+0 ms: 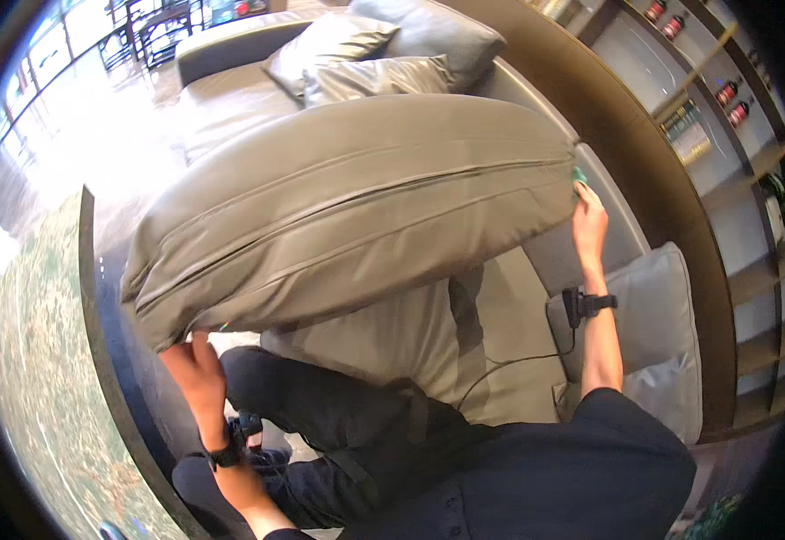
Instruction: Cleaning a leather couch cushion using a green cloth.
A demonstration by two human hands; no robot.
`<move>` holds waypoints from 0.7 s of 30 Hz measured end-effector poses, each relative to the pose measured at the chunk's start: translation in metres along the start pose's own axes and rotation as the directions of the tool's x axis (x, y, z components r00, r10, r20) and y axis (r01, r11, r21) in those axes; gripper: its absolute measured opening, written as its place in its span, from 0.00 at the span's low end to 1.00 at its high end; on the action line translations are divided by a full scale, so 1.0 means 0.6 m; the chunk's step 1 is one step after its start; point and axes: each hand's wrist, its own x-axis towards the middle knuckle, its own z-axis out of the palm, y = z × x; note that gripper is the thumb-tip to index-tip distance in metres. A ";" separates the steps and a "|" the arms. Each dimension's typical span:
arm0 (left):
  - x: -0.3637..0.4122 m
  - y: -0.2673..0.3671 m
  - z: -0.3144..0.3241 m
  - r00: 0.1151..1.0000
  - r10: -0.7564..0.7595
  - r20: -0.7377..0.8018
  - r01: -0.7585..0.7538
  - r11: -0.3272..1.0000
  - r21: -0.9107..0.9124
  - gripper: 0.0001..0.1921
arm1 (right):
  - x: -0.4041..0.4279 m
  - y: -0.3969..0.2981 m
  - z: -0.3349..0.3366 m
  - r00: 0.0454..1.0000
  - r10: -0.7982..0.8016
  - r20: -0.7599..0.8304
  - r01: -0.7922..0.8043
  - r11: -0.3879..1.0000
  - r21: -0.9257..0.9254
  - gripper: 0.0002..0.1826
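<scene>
A large grey-beige sofa seat cushion [338,209] is tilted up in front of me, its zipped seam facing me. My left hand [197,371] grips the cushion's lower left corner, with some fingertips hidden behind the cover. At the far right end, my right hand [589,219] pinches a bit of green cloth [579,177] against the cushion's edge. Below the raised cushion shows the sofa seat [514,317], where one of my knees rests. Both wrists wear black straps with small devices, and a cable runs from the right one.
Silvery throw pillows [379,77] lie at the sofa's far end. A grey back cushion [656,337] leans at my right. To my left is a marble-patterned table [41,351] with a dark edge. Behind the sofa, a shelf unit [676,101] holds red bottles and books.
</scene>
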 end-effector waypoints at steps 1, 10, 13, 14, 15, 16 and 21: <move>0.000 0.004 0.009 0.972 0.212 -0.096 -0.215 0.976 -0.023 0.23 | -0.005 -0.024 0.010 0.999 0.037 -0.002 -0.037 0.999 0.024 0.19; 0.062 0.118 0.041 0.920 0.391 -0.032 -0.391 0.920 0.008 0.24 | -0.184 -0.642 -0.036 0.758 -0.639 -0.130 0.600 0.606 0.522 0.24; 0.068 0.143 0.043 0.931 0.359 -0.062 -0.364 0.921 -0.140 0.23 | -0.203 -0.736 -0.046 0.663 -0.716 -0.219 0.640 0.391 0.661 0.22; 0.067 0.144 0.044 0.900 0.436 -0.020 -0.435 0.900 0.025 0.23 | -0.198 -0.742 -0.043 0.642 -0.719 -0.267 0.638 0.306 0.707 0.21; 0.066 0.140 0.036 0.866 0.499 0.028 -0.495 0.848 0.191 0.24 | -0.194 -0.745 -0.045 0.640 -0.716 -0.277 0.632 0.286 0.720 0.21; 0.070 0.120 0.034 0.774 0.633 -0.024 -0.607 0.752 0.257 0.25 | -0.188 -0.736 -0.047 0.577 -0.769 -0.274 0.669 0.253 0.699 0.21; 0.066 0.122 0.010 0.954 0.299 -0.018 -0.297 0.953 0.067 0.48 | -0.095 -0.598 -0.044 0.695 -0.716 -0.068 0.657 0.594 0.465 0.25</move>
